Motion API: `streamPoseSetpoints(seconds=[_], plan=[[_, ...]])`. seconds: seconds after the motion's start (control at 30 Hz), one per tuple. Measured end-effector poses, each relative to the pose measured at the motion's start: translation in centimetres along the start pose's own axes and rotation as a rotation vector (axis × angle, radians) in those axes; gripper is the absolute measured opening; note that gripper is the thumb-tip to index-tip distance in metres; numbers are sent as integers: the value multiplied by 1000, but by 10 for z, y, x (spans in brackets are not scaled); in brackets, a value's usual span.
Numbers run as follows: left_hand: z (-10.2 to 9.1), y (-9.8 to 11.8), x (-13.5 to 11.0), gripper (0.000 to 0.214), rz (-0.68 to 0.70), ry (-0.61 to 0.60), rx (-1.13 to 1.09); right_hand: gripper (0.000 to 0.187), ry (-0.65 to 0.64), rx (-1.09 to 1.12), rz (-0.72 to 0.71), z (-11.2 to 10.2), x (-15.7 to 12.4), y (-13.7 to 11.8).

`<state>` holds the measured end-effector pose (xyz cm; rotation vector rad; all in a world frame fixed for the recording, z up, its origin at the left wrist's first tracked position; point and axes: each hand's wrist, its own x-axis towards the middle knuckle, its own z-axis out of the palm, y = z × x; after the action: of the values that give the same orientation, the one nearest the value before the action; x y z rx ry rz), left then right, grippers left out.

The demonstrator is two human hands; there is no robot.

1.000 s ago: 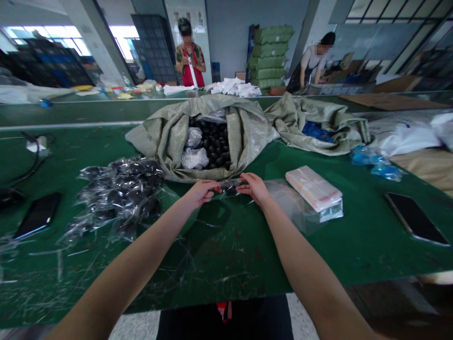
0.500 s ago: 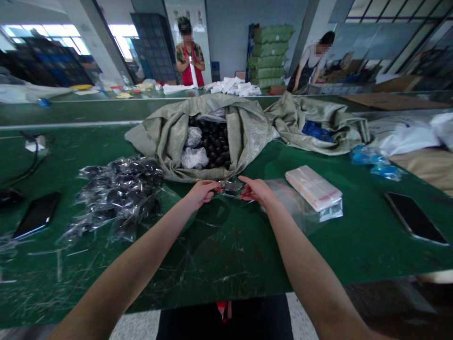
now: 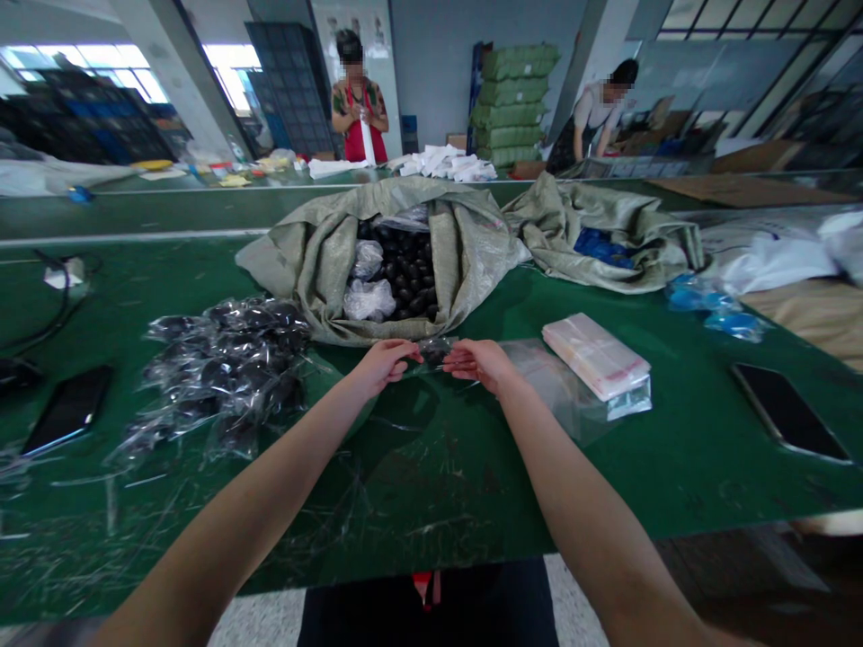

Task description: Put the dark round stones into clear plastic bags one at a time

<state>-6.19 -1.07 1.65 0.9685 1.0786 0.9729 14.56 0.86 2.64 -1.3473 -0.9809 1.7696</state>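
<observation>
My left hand (image 3: pixel 383 363) and my right hand (image 3: pixel 480 362) meet over the green table (image 3: pixel 431 467), each pinching one end of a small clear plastic bag (image 3: pixel 435 351) with a dark item inside. Right behind them lies an open grey-green woven sack (image 3: pixel 458 252) full of small black pieces (image 3: pixel 408 270) and a few crumpled clear bags. A heap of filled clear bags (image 3: pixel 229 368) lies left of my left hand. A stack of flat empty clear bags (image 3: pixel 597 358) lies right of my right hand.
Two phones lie on the table, one at the left (image 3: pixel 67 409) and one at the right (image 3: pixel 786 412). A second sack (image 3: pixel 607 229) holds blue items. Two people (image 3: pixel 357 99) (image 3: pixel 593 112) work at the far tables. Cables lie at far left.
My right hand opened slightly half a second ago, then closed back on the bag's right end. Both hands have shifted a little nearer each other.
</observation>
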Motion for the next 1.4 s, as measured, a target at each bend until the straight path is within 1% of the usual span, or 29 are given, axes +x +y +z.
streamPoseSetpoints(seconds=[0.07,0.13,0.2,0.27,0.4,0.63,0.9,1.03,1.17,1.3,1.4], plan=[[0,0,0,24,3,5,4,22,17,-6,5,0,0,-1],[1,0,-1,24,5,14,11,30,47,-28,2,0,2,-1],[2,0,-1,24,11,14,19,37,90,-66,-20,0,4,0],[4,0,-2,24,21,14,27,39,128,-109,-57,1,7,0],[8,1,-3,25,34,15,32,34,136,-173,-100,2,10,0],[10,1,-2,27,43,4,59,20,113,-174,-90,-1,5,-6],[9,2,-2,25,40,-1,54,3,84,-157,-79,-3,6,-6],[2,-1,-1,27,36,-33,39,5,60,-126,-79,-5,7,-6],[-6,-6,3,27,72,-84,114,6,30,-101,-83,-6,9,-5],[-8,-10,7,24,95,-59,182,13,14,-105,-116,-8,14,0],[-8,-13,9,23,94,-28,301,17,18,-100,-144,-9,18,4]])
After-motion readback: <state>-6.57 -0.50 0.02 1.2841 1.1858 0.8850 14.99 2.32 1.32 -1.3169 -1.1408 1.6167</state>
